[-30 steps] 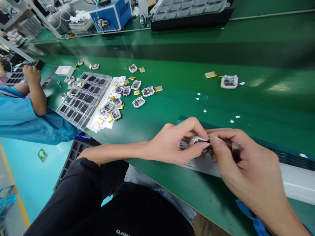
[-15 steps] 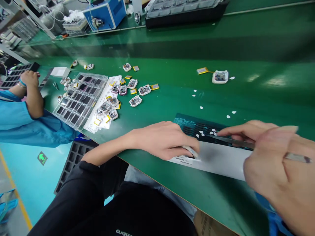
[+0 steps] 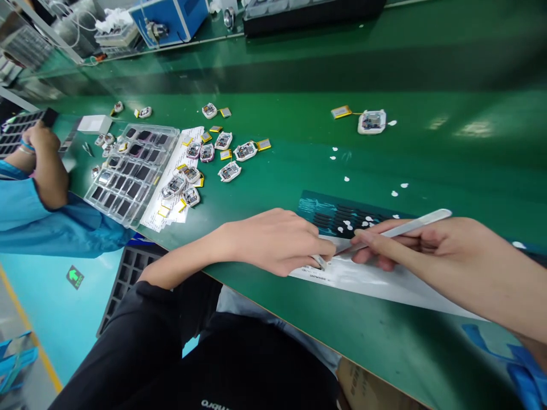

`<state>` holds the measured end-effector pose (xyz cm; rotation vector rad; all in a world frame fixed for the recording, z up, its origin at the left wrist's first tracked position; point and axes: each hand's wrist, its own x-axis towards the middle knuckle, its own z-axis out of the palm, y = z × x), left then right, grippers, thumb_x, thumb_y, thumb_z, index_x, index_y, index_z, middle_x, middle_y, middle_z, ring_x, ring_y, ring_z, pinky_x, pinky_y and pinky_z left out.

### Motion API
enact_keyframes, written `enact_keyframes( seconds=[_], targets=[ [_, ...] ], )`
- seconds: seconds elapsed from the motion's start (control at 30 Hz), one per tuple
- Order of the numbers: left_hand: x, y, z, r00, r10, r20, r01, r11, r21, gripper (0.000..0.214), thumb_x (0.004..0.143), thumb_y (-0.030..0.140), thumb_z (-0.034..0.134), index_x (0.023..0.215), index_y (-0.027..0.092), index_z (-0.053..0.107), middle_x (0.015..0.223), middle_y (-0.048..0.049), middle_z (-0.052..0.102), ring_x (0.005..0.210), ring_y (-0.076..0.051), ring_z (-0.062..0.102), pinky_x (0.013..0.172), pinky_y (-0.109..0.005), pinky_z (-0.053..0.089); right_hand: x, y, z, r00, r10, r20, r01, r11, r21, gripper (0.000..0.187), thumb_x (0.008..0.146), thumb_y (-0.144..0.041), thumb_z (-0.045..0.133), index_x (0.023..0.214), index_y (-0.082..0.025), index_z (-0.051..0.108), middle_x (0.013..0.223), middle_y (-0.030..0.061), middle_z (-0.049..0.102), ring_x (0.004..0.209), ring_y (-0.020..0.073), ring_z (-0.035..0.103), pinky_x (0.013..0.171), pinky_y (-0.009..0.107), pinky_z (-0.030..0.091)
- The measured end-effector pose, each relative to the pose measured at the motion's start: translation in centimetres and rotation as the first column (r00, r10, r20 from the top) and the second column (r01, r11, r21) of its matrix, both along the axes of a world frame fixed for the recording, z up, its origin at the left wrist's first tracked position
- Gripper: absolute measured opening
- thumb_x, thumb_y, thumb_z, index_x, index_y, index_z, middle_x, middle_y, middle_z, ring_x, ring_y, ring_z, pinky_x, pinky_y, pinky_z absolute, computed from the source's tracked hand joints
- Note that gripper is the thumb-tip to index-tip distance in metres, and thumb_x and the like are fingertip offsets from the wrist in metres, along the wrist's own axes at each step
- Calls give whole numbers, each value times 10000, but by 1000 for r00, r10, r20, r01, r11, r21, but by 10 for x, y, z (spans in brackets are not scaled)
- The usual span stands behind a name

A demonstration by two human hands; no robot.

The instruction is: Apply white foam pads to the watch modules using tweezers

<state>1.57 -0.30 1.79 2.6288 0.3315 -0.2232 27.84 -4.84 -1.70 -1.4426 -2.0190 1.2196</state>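
My left hand (image 3: 280,242) is closed around a small white casing (image 3: 319,262), mostly hidden under the fingers. It rests over the left end of a white paper strip (image 3: 397,285) with small printed labels. My right hand (image 3: 440,245) pinches metal tweezers (image 3: 419,222) between thumb and fingers. Their tip points left and down to the casing and my left fingertips; whether it touches cannot be seen. Just behind lies a dark teal patterned sheet (image 3: 316,210) with several small white pieces (image 3: 348,225) on it.
Opened white device casings (image 3: 245,151) with yellow batteries lie left of centre, beside a clear compartment tray (image 3: 132,171). Another casing (image 3: 371,122) with its battery sits at back right. A co-worker's blue sleeve (image 3: 34,210) reaches in at far left. A blue box (image 3: 171,20) stands behind.
My right hand has moved from the white pieces on the dark sheet, bringing the tweezers' tip over to the casing at my left fingers. My left hand still grips the casing. The view has shifted slightly.
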Motion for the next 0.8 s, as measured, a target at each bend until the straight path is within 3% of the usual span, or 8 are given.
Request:
enact_keyframes(
  seconds=[0.57,0.7,0.8],
  targets=[
    [1,-2,-2,999,11,35,-12,1000,13,187,1049,270,461,1026,228,642,989,-35,775,852,-191,690,577,-345,304,-11,4,1,994,-80,-71,65,979,-192,681,851,-876,563,644,-260,767,724,94,771,660,231,750,561,326,626],
    [-2,4,-3,997,20,81,-14,998,-66,211,1052,301,480,1024,230,677,976,-40,787,842,-188,697,576,-332,315,-3,3,0,979,-195,-59,187,975,-122,655,828,-865,616,568,-276,738,716,107,761,747,252,763,590,334,629],
    [-5,7,-1,983,111,147,-74,968,-240,214,1043,289,517,1028,217,718,845,-17,781,727,-160,683,583,-308,358,-4,-5,5,927,-361,-105,372,920,120,572,918,-748,616,632,-275,761,745,95,765,707,244,753,583,355,634]
  ],
)
